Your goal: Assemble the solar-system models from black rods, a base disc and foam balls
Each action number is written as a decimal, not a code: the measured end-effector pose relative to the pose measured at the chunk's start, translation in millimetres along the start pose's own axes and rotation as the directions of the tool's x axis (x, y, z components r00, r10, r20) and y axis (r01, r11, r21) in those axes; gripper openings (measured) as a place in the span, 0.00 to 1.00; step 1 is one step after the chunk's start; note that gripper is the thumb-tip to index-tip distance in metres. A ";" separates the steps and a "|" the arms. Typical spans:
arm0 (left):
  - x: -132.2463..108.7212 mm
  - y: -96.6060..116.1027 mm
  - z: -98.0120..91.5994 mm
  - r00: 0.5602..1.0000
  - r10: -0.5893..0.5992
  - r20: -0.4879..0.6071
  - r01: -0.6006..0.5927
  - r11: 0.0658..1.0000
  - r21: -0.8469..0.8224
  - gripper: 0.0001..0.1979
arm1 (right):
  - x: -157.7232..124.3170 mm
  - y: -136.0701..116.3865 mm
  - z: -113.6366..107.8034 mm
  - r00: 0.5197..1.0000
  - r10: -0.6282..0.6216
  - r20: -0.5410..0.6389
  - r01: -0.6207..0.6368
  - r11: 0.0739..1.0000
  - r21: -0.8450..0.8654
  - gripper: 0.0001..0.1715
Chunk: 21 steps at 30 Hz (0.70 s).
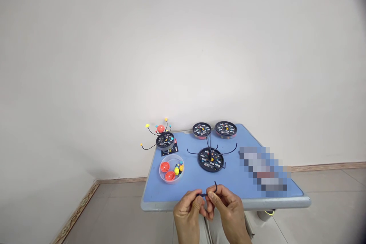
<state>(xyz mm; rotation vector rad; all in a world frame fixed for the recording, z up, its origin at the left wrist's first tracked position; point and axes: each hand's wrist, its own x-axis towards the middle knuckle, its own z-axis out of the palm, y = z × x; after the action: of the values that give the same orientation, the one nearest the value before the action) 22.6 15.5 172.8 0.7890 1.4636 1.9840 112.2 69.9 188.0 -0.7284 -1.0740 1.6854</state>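
Note:
Above the near edge of the table, my left hand (190, 209) and my right hand (224, 206) pinch a thin black curved rod (215, 187) between them. Its bent tip sticks up past my right fingers; part of it is hidden by the fingertips. Beyond my hands stands a round black printed base (211, 164) with several curved black arms rising from its centre. To its left, a clear round tub (161, 175) holds red half-shells (169, 175) and small coloured balls (181, 167).
An assembled planet model (165, 140) with coloured balls on its arms stands at the back left, over a black card (174, 148). Two round containers with black printed lids (201, 129) (225, 129) sit at the back. A blurred-out item (264, 169) lies at the right.

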 end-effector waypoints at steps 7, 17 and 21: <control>3.6 9.5 10.8 0.996 -0.094 -0.008 0.094 0.995 -0.030 0.23 | 0.1 -11.2 -1.1 0.999 0.032 0.008 -0.031 0.999 -0.040 0.22; -1.7 21.4 13.3 0.994 -0.104 0.043 0.108 0.988 -0.106 0.25 | 1.4 -12.4 -6.1 0.999 0.013 -0.045 -0.010 0.998 0.066 0.20; 4.2 22.0 14.2 0.993 -0.120 -0.004 0.120 0.989 -0.091 0.25 | -4.3 -8.6 -4.1 0.996 -0.073 -0.050 0.071 0.996 -0.050 0.17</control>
<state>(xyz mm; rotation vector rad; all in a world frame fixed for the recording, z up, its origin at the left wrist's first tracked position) 28.3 22.0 197.9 0.6387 1.3822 1.9504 120.6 68.5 193.9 -0.7515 -1.0956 1.5760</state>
